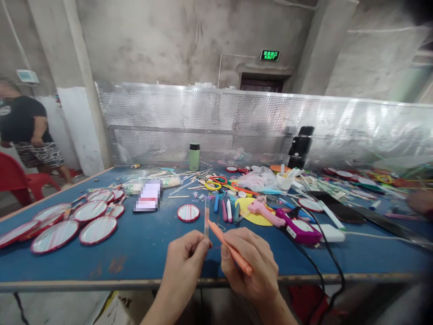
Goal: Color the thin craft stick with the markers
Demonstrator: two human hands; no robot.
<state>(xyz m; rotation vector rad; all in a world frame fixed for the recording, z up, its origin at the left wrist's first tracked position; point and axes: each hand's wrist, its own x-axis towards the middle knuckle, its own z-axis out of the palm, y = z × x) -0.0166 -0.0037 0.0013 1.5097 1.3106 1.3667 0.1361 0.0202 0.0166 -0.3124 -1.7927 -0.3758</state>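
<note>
A slim, orange-tinged stick (207, 216) points upright, a slanted orange marker (237, 256) at its side.

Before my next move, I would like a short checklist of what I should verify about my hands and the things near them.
1. Left hand grips the strip: ok, between thumb and fingers.
2. Strip's far end uncovered: ok.
3. Right hand holds the orange pen: ok.
4. Pen tip touching the strip: cannot tell, it is very close.
5. Space beyond the hands clear: not ok, a disc and other pens lie there.
</note>
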